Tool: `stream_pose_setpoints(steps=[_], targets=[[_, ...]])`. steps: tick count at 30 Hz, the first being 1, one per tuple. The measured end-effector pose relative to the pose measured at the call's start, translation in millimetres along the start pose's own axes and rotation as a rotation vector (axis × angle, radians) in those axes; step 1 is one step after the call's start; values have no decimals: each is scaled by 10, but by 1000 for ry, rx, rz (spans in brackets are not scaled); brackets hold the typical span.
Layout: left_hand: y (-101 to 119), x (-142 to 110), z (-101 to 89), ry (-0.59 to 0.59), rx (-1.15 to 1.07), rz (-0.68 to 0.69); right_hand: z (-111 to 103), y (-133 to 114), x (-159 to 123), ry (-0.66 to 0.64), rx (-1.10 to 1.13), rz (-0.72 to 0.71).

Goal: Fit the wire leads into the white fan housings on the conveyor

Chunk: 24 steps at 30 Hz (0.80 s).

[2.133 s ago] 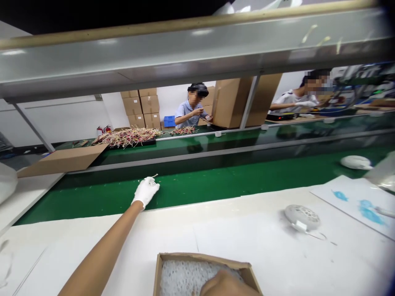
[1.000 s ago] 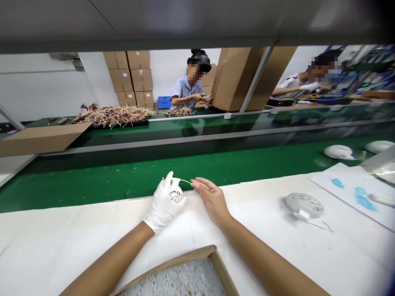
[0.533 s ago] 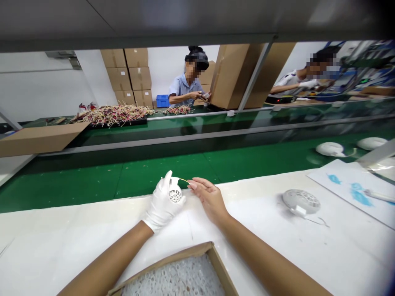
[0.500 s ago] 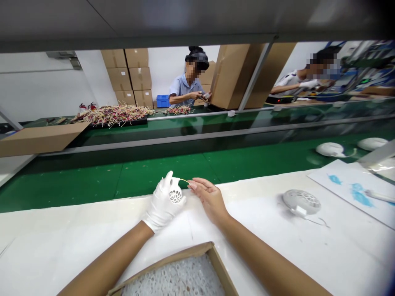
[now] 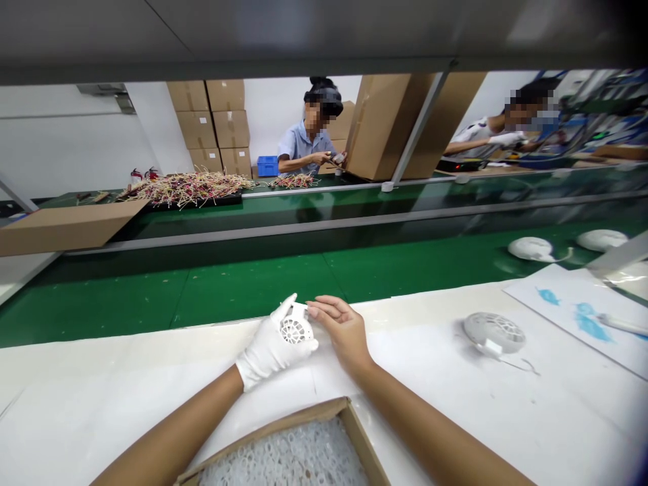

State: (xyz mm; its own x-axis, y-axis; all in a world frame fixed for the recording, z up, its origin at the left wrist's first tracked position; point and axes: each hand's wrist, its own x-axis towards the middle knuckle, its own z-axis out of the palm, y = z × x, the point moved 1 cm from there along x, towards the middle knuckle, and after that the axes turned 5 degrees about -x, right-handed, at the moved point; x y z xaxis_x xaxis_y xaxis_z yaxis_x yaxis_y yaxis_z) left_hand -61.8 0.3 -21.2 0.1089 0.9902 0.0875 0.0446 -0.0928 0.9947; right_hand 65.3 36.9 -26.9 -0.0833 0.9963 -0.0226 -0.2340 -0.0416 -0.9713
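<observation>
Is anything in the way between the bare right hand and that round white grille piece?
Nothing visible: the right hand is right beside the round white piece, which the gloved left hand holds from its other side. The cardboard box lies nearer the viewer, out of the way.

A white worktop runs across the near side, its top marked by a few thin lines. At its near edge stands an open cardboard box, set askew and filled with small clear rings. To the right lies a round white case with a slotted top, its thin cord trailing over the surface. Behind and further right is a sheet of paper with blue smears, bearing a white stick, perhaps a pen. Along the worktop's far edge, a green belt carries two white rounded pieces at the right
</observation>
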Motion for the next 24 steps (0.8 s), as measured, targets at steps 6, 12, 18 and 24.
stream_pose_setpoints(steps=[6, 12, 18, 24], targets=[[-14, 16, -75, -47, -276, -105, 15, -9, -40, 49, -77, -66], [-30, 10, -85, -124, -343, -114, 13, 16, -75, 76, -167, -180], [-229, 85, 21, -62, -248, -66, -10, 32, -70, 52, -169, -183], [-142, 18, -1, -61, -250, -40, -43, 20, -15, -60, -136, -82]])
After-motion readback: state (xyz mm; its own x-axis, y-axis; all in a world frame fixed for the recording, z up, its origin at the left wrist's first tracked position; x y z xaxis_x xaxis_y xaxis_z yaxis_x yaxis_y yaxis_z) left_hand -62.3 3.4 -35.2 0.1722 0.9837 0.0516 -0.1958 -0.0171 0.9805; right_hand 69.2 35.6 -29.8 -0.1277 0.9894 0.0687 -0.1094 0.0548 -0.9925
